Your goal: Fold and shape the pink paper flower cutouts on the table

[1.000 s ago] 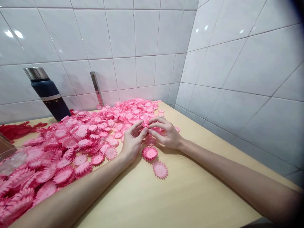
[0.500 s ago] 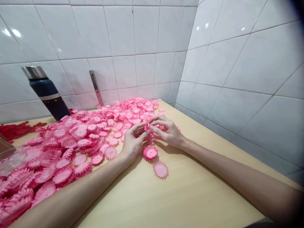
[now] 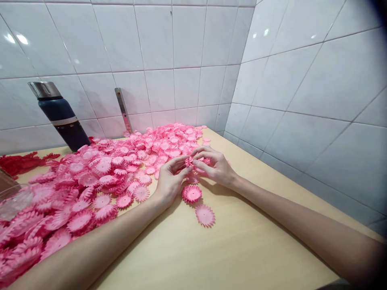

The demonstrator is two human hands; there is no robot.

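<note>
My left hand point(image 3: 169, 178) and my right hand point(image 3: 216, 166) meet above the table, fingertips closed around a small pink artificial flower point(image 3: 189, 161). Both sets of fingers touch it from opposite sides, and they partly cover it. Just below the hands lies a darker pink stack of petal discs point(image 3: 192, 194) with serrated edges. Nearer to me is a single pale pink petal disc point(image 3: 205, 216), flat on the table. A few more pink discs lie under and behind the right hand, partly hidden by its fingers.
A large heap of pink petal discs point(image 3: 104, 179) spreads over the left and back of the table point(image 3: 229, 249). A dark blue bottle point(image 3: 65, 121) and a metal strip point(image 3: 123, 110) stand by the tiled wall. Red pieces point(image 3: 22, 164) and a clear plastic container point(image 3: 15, 201) are at left.
The view has shifted very slightly. Both hands stay in almost the same place, with the pink flower turned a little between the fingertips.
</note>
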